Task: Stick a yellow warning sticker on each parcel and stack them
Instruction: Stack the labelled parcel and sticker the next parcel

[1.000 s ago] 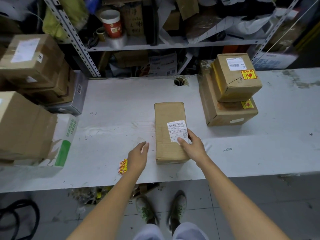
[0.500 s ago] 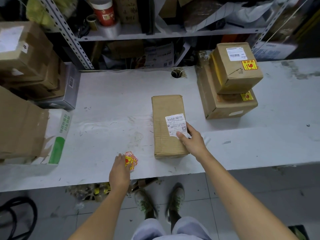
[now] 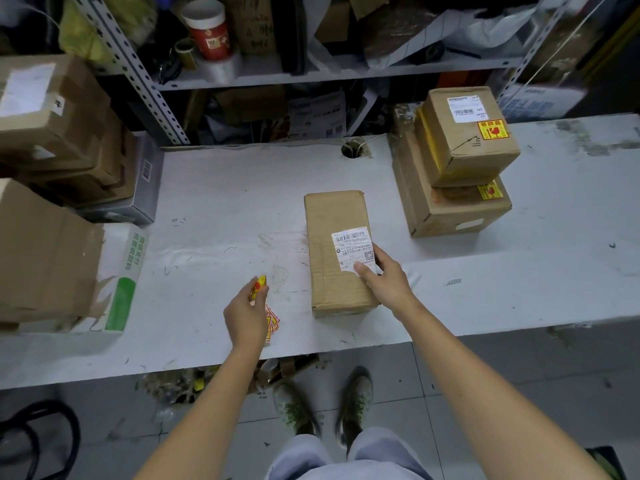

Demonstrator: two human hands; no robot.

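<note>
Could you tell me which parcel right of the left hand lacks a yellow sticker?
The long parcel under the right hand; the stack's top parcel and bottom parcel carry one.

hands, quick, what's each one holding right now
Left hand: pinches a yellow sticker.
Right hand: grips the parcel, thumb on its top.

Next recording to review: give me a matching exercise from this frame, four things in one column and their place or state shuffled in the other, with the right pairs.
1 left hand
2 right hand
3 small parcel
4 sticker pile

A lies on the table, partly under the left hand
B sits atop the larger parcel, already stickered
C pinches a yellow sticker
D holds the long parcel, thumb on its label

Pairs: 1-C, 2-D, 3-B, 4-A
</note>
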